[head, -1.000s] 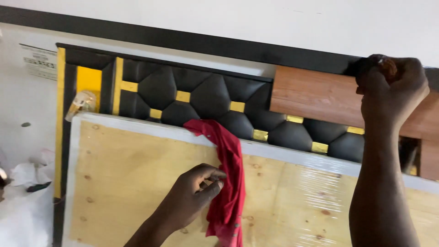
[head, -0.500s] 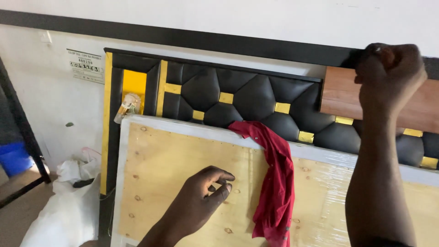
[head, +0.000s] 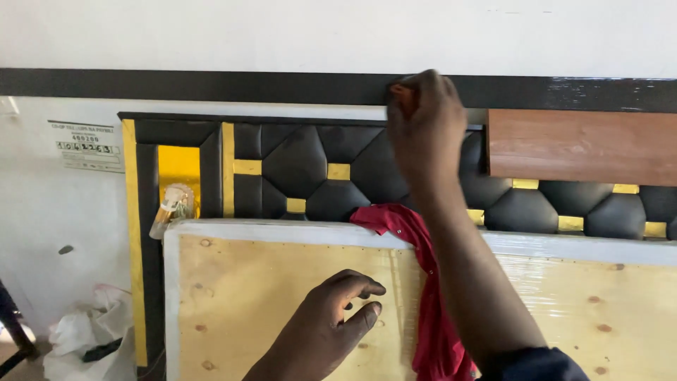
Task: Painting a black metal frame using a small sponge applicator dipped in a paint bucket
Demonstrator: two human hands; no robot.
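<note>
Red cloth [head: 423, 282] draped over the plywood panel [head: 282, 296] could slip; left hand [head: 331, 324] rests open, right hand [head: 423, 127] pinches something small and orange.

Plastic-wrapped pale plywood panel [head: 282, 296] standing on edge before a black quilted headboard with gold squares [head: 310, 169].
A crumpled red cloth [head: 423, 282] hung over the panel's white top edge, draped down its face. A small bottle [head: 171, 208] rested at the panel's upper left corner, against the headboard's gold strip. The left hand [head: 331, 324] lay flat on the plywood face, just beside the cloth.
</note>
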